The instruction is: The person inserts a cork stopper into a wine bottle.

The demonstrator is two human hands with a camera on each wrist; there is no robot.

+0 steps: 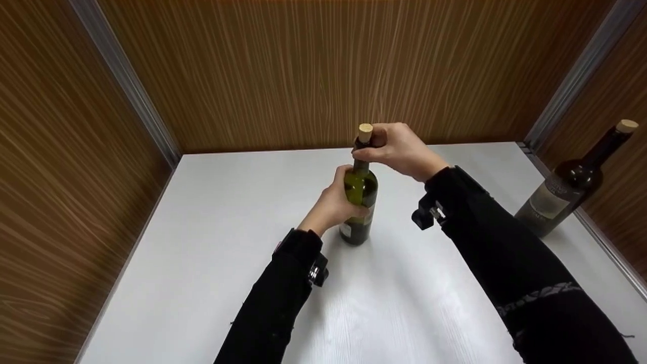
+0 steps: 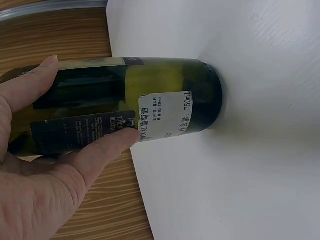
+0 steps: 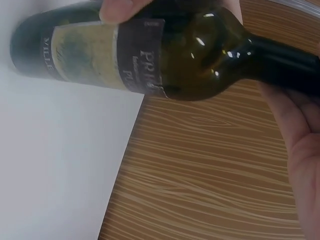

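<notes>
The left hand [image 1: 337, 199] is gripping the upright green wine bottle [image 1: 360, 202] at its body while the right hand [image 1: 399, 149] is pinching the neck just under the cork [image 1: 365, 132].

The green glass bottle [image 1: 360, 194] is wearing a black label and a white sticker, topped by a pale tan cork [image 1: 365, 132]. The surface [image 1: 242, 212] is showing white with faint grain, the walls [image 1: 303, 71] are showing brown streaked wood, and the sleeves [image 1: 510, 253] are showing black.
</notes>
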